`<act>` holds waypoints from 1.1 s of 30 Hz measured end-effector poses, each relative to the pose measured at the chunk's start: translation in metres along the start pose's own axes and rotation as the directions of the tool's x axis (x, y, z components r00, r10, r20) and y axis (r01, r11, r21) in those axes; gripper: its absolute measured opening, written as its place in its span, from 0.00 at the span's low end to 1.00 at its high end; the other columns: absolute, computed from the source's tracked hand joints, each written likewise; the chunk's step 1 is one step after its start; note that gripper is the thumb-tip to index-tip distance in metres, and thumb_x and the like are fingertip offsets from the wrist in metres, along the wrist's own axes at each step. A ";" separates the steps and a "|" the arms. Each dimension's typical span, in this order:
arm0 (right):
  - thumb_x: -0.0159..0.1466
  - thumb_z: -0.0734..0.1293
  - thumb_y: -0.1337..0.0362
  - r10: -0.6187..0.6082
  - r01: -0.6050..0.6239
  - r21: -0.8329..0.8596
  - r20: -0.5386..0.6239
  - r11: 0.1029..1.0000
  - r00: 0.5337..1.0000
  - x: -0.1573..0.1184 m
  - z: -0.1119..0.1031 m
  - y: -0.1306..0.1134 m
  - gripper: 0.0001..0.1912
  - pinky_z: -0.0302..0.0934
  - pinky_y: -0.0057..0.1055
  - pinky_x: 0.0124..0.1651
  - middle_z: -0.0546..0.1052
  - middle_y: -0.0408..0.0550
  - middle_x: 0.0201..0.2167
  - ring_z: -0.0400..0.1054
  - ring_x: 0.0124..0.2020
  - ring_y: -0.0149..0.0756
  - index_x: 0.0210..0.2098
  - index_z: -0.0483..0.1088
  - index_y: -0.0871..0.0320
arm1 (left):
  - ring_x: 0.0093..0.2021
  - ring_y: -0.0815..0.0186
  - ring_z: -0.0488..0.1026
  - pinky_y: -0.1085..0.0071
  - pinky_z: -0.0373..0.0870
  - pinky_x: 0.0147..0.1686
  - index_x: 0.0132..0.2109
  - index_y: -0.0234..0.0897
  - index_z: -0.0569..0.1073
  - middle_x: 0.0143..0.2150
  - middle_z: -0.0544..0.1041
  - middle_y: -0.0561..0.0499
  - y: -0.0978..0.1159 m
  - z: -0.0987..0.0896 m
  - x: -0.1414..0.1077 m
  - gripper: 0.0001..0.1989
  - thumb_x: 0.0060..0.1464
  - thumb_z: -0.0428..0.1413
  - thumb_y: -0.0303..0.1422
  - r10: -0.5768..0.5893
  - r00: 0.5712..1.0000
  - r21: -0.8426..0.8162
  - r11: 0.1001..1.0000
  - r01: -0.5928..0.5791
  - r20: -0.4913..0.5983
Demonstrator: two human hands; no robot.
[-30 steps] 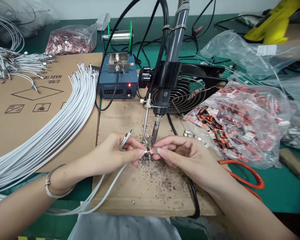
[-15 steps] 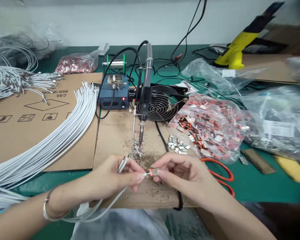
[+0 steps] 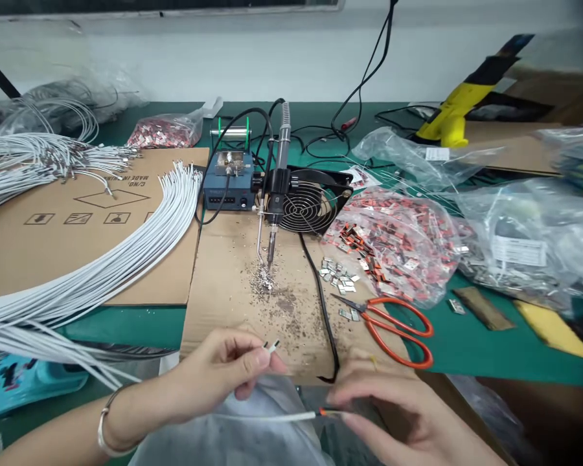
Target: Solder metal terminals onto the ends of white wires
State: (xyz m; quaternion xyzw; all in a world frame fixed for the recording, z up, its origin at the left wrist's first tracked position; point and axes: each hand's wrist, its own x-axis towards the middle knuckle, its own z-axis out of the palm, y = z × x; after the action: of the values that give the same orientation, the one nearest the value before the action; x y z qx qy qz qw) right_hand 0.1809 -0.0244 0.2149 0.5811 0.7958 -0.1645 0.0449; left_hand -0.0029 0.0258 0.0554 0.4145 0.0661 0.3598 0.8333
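Note:
My left hand (image 3: 223,369) pinches the stripped ends of a white twin cable (image 3: 269,347) between thumb and fingers, near the front edge of the cardboard work board (image 3: 233,310). My right hand (image 3: 393,414) lies lower right, its fingertips shut on a thin white wire (image 3: 272,417) that ends in a small orange-red terminal (image 3: 324,411). Both hands are well in front of the soldering iron (image 3: 272,226), whose tip hangs over a heap of solder scraps (image 3: 263,279). Neither hand touches it.
A bundle of white wires (image 3: 102,272) lies on a carton sheet at left. Behind stand a blue soldering station (image 3: 228,191) and a black-framed fan (image 3: 311,207). At right lie a plastic bag of terminals (image 3: 393,246), orange-handled scissors (image 3: 398,330) and loose metal pieces (image 3: 337,275).
Both hands have drawn back toward me, away from the iron, and moved apart. The terminal has left my left hand's side and is with my right hand. The view has tilted upward.

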 end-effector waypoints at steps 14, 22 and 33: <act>0.61 0.66 0.68 0.010 0.039 0.353 -0.135 0.935 0.991 0.035 0.029 -0.029 0.05 0.57 0.22 0.30 0.73 0.44 0.24 0.66 0.27 0.27 0.31 0.75 0.58 | 0.35 0.71 0.64 0.75 0.56 0.37 0.40 0.37 0.71 0.35 0.71 0.54 0.000 0.009 -0.017 0.14 0.62 0.47 0.42 0.133 0.990 0.613 0.787 -0.074 -0.051; 0.56 0.65 0.69 0.047 -0.009 0.442 -0.076 0.897 0.996 0.038 0.030 -0.027 0.07 0.58 0.23 0.25 0.73 0.48 0.20 0.62 0.22 0.29 0.30 0.77 0.62 | 0.32 0.73 0.63 0.77 0.57 0.32 0.42 0.41 0.71 0.33 0.71 0.55 -0.003 0.009 -0.022 0.13 0.62 0.46 0.42 0.161 0.985 0.621 0.779 -0.085 -0.068; 0.53 0.65 0.70 0.099 -0.029 0.503 -0.112 0.864 0.989 0.042 0.031 -0.032 0.03 0.56 0.20 0.23 0.69 0.45 0.18 0.61 0.20 0.25 0.24 0.68 0.64 | 0.28 0.72 0.67 0.76 0.59 0.29 0.37 0.34 0.72 0.28 0.72 0.52 -0.018 0.014 -0.012 0.02 0.57 0.54 0.26 0.680 0.732 0.899 0.299 -0.319 0.033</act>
State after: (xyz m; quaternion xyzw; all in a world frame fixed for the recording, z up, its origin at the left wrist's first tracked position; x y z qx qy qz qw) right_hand 0.1339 -0.0046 0.1815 0.6086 0.7076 -0.3238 -0.1551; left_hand 0.0034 0.0017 0.0485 0.6975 0.2504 0.5897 0.3210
